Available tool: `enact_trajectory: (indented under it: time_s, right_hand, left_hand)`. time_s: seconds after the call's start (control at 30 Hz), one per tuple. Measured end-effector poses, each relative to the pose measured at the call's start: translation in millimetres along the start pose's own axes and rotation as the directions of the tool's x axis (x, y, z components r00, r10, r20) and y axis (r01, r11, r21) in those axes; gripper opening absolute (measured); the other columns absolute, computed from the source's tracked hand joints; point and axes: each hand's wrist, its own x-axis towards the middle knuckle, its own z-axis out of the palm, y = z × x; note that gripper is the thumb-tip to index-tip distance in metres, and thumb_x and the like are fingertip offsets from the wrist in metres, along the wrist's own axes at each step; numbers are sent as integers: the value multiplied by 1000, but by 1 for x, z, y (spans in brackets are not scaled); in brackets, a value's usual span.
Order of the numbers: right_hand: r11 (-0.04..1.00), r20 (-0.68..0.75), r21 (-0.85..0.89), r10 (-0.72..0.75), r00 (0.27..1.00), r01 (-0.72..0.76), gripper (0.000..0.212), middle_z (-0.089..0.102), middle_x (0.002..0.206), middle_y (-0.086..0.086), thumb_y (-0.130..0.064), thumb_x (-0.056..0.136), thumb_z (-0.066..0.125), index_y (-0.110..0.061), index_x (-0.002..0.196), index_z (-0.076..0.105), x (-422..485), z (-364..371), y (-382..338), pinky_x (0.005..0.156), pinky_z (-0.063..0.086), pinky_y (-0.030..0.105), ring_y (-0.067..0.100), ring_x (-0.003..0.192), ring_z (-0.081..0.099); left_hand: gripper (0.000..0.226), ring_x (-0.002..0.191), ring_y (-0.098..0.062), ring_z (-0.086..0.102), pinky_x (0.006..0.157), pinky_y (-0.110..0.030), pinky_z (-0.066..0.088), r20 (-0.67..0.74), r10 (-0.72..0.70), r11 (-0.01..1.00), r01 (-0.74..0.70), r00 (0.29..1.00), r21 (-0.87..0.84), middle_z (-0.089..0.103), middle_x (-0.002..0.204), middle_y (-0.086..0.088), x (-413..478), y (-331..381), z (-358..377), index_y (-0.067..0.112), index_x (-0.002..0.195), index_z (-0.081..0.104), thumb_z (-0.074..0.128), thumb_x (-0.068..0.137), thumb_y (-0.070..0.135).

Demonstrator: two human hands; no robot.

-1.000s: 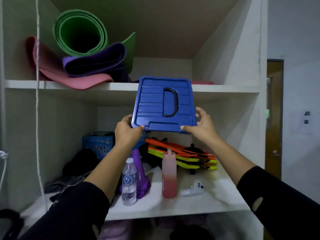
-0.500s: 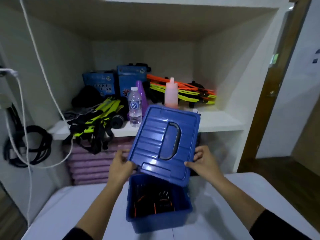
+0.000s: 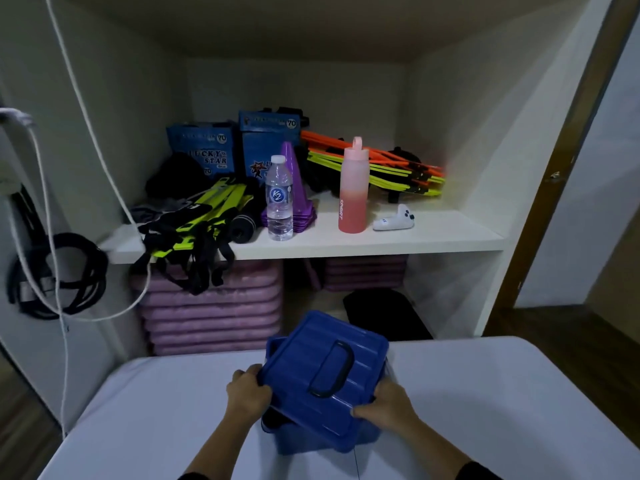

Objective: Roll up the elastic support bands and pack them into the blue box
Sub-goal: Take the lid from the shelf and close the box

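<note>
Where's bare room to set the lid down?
The white table is bare on both sides of the blue box, wider on the right. The shelf has a free strip right of the white controller; its left and middle are crowded with straps, bottles and cones.

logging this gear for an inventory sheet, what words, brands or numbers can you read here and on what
"LUCKY STAR", "70": left blue carton
"70": right blue carton; the rest of its print is hidden or blurred
"K2": water bottle label
"SPORT": pink bottle, running vertically
Too small to read: mark on the white controller, fine print on both cartons
No text: blue lid
</note>
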Motion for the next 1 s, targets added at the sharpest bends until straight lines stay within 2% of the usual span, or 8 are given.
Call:
enact_trajectory:
  time_s: [0.1,0.23,0.37,0.43,0.53,0.7,0.8,1.0]
  right_hand:
    - [998,16,-58,19,1000,-18,45,61,100,-8,-22,65,77,-27,103,54,7,8,6,82,46,18,10,95,57]
    - [992,-31,-123,-4,1000,1,63,53,104,-12,-37,60,81,-31,110,44,17,13,9,81,40,19,8,99,53]
    - [897,-195,-435,-177,965,77,66,42,121,2,-53,72,67,-22,122,38,31,13,6,88,43,30,22,114,45]
    - [810,-134,-561,-291,947,169,64,42,132,7,-54,80,55,-18,130,40,42,14,8,99,40,37,28,122,42]
    - [780,8,-599,-221,975,181,71,28,150,5,-59,84,44,-22,143,29,55,16,14,114,24,41,27,138,27]
    - [710,-89,-695,-240,967,113,73,47,127,0,-71,74,48,-23,129,40,55,24,10,101,32,37,23,118,43]
    - [697,-149,-711,-279,949,93,88,49,121,2,-81,62,29,-23,125,45,47,29,7,96,34,37,24,113,43]
    - [824,-86,-514,-326,941,238,57,43,134,3,-51,83,44,-17,129,44,55,22,25,108,33,37,23,125,42]
  left_hand:
    - [55,116,-37,45,104,-36,38,19,-10,996,8,1000,92,44,126,-18,4,0,5,14,134,42,45,80,4]
    - [48,111,-35,48,99,-33,39,12,32,985,-34,999,168,49,122,-18,15,-1,9,13,126,47,42,80,2]
    - [43,117,-36,44,104,-41,39,-111,135,989,-128,985,69,42,129,-22,26,-12,15,6,131,46,46,88,0]
    - [36,117,-34,43,98,-41,42,-214,203,975,-177,956,134,43,127,-19,24,-13,18,8,126,51,51,90,10]
    - [34,101,-32,51,78,-41,49,-269,335,906,-231,903,355,58,112,-15,19,-9,23,13,114,59,60,85,30]
    - [55,119,-23,42,96,-36,37,-107,351,809,-244,930,534,51,129,-2,15,-1,33,26,129,46,38,87,61]
    - [65,136,-27,26,110,-46,23,31,345,774,-303,938,555,34,146,-5,16,-2,36,26,140,33,36,86,63]
    - [65,146,-29,-7,114,-56,3,208,285,747,-353,936,563,-4,158,-5,22,-4,35,27,149,7,32,94,52]
